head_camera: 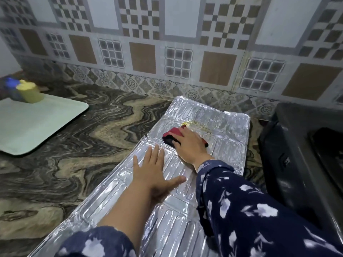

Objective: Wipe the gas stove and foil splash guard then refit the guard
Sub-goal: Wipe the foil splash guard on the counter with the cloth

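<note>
The foil splash guard [209,115] lies flat and unfolded on the marbled counter, running from the bottom centre up toward the wall. My left hand [154,173] rests palm-down on its middle panel with fingers spread. Further up, my right hand [189,145] presses a red and black cloth [173,135] onto the foil; most of the cloth is hidden under the palm. The black gas stove [289,164] stands at the right edge, beside the guard.
A pale green tray [37,123] sits at the left on the marbled counter [83,164], carrying a yellow container [29,93] and a blue one [11,84]. A patterned tile wall [167,43] backs the counter.
</note>
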A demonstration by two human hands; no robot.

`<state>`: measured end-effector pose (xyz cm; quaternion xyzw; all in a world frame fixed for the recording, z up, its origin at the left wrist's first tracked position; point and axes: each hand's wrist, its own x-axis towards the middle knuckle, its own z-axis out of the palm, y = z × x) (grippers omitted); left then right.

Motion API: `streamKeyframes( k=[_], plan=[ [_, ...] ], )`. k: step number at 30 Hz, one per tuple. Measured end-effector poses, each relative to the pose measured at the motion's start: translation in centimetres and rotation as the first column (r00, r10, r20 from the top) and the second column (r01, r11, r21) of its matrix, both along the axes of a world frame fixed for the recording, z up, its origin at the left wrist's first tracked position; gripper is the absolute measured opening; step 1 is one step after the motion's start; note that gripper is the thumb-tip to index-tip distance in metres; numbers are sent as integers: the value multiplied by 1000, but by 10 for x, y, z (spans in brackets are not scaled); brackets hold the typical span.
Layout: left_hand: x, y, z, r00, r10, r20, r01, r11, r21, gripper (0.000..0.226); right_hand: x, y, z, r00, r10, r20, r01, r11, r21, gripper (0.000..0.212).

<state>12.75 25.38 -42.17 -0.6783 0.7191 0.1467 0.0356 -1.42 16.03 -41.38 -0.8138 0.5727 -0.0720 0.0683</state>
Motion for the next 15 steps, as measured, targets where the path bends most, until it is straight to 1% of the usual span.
streamKeyframes(
  k=[3, 5, 10, 15],
  plan=[
    [-1, -1, -2, 1000, 12, -5, -12, 1000, -12, 131, 3, -28, -1, 1000, -6, -12, 6, 1000, 15, 48],
    [-1, 0, -3, 1000, 19, -15, -19, 999, -25, 133, -1, -45, 1, 999, -30, -46, 31, 999, 18, 49],
    [0, 1, -2, 1000, 21, -1, -21, 999, -24, 131, -25, -67, 0, 985, -159, -67, 160, 987, 8, 51],
    [0, 1, 0, 1000, 21, -3, -21, 1000, -11, 130, -57, -65, 0, 955, -288, -68, 289, 957, 6, 50]
  ],
)
